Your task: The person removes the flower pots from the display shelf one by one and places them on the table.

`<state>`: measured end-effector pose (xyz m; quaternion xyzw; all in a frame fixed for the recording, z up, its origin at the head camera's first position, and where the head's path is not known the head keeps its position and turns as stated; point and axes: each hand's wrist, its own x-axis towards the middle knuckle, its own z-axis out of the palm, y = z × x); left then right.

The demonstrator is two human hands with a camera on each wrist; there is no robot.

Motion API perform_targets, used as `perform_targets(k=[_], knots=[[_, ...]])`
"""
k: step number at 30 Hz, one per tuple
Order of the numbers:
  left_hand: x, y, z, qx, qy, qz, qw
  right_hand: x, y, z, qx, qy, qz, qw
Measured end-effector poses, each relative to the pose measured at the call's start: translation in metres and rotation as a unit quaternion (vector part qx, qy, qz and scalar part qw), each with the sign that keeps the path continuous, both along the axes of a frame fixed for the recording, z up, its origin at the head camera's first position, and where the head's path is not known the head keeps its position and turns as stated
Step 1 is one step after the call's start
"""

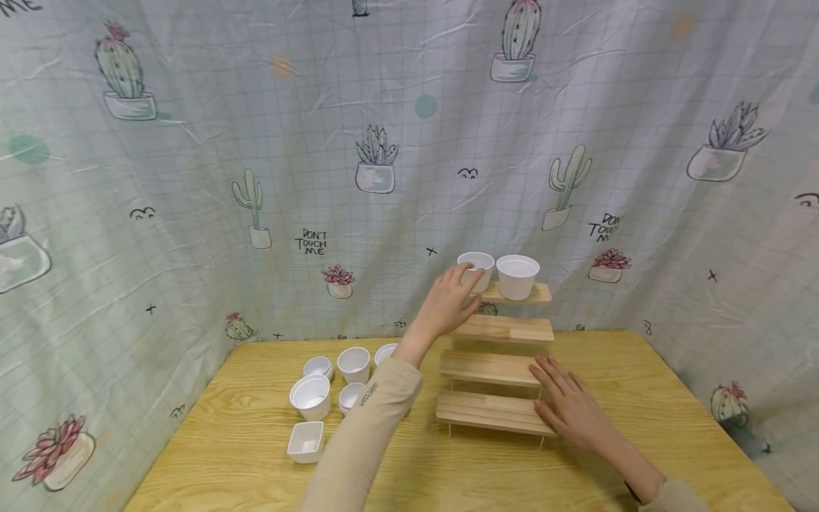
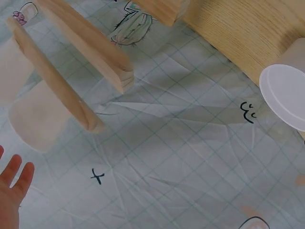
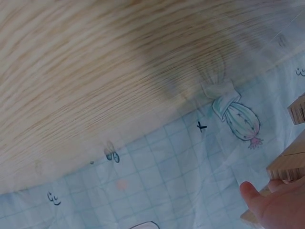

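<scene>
A tiered wooden shelf (image 1: 493, 368) stands on the table, with two white plastic cups on its top tier. My left hand (image 1: 448, 299) is at the left cup (image 1: 484, 264), fingers extended and spread. In the left wrist view, the fingers (image 2: 24, 179) appear apart from the translucent-looking cup (image 2: 40, 119). Beside it stands the right cup (image 1: 517, 276), untouched. My right hand (image 1: 576, 409) lies with straight fingers against the right ends of the lower two tiers. In the right wrist view its thumb (image 3: 250, 195) is near a wooden tier end (image 3: 286, 167).
Several white cups and bowls are grouped left of the shelf, among them a large round cup (image 1: 311, 398), a square bowl (image 1: 306, 441) and a cup (image 1: 354, 365) farther back. A cactus-print curtain (image 1: 409, 213) hangs behind the wooden table (image 1: 243, 427) and along both its sides.
</scene>
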<state>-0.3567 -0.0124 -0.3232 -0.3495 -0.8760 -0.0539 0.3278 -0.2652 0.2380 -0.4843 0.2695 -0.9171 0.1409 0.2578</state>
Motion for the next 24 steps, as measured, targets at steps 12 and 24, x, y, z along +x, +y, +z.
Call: perform_targets(k=[12, 24], knots=[[-0.016, 0.016, 0.008, -0.021, -0.089, 0.045, 0.9948, -0.001, -0.001, 0.001, 0.0, 0.013, 0.001, 0.9999], [-0.024, 0.029, 0.011, -0.038, -0.184, 0.107, 0.9763, 0.0, -0.001, 0.001, -0.004, 0.009, 0.005, 0.9999]])
